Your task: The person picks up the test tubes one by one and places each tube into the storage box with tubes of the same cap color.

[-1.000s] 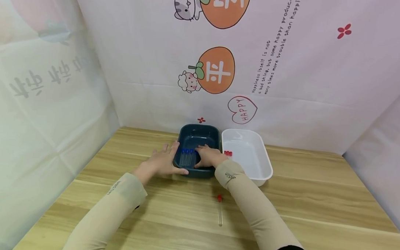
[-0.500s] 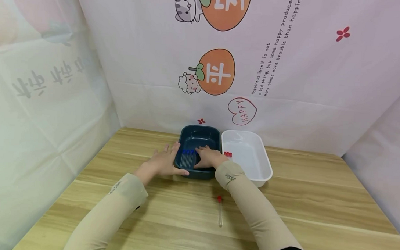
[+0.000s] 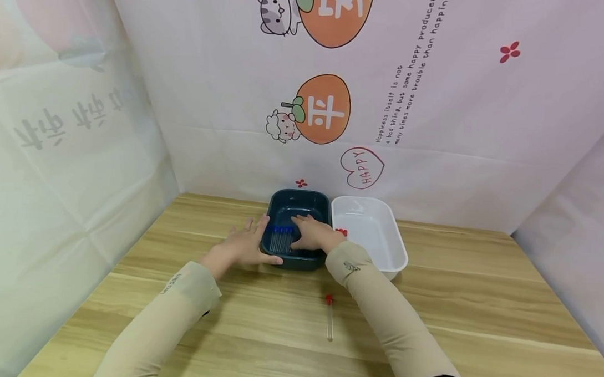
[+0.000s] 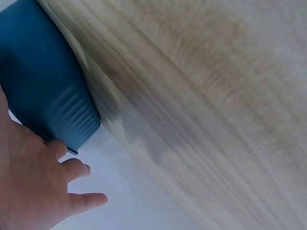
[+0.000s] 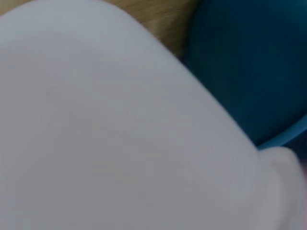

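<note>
A dark teal basin (image 3: 299,263) stands at the back of the table, with several blue-capped tubes (image 3: 281,241) lying side by side in its left front part. My left hand (image 3: 245,246) rests against the basin's left side, fingers spread and thumb along the front wall. In the left wrist view its fingers are straight beside the outer wall. Inside the basin is my right hand (image 3: 314,234), its fingers spread and its thumb close to the rightmost tube. Whether they touch I cannot tell. The right wrist view shows mostly the white basin (image 5: 120,120), blurred.
Right of the teal basin stands the white basin, with several red-capped tubes (image 3: 341,232) at its left side, partly hidden by my right wrist. One red-capped tube (image 3: 329,320) lies on the wooden table (image 3: 257,331) in front. A printed cloth (image 3: 432,176) hangs behind.
My right hand's fingers have lifted slightly and spread away from the tubes, and the rightmost blue-capped tube now lies close against the others. My left hand stays put; the head view shifts slightly.
</note>
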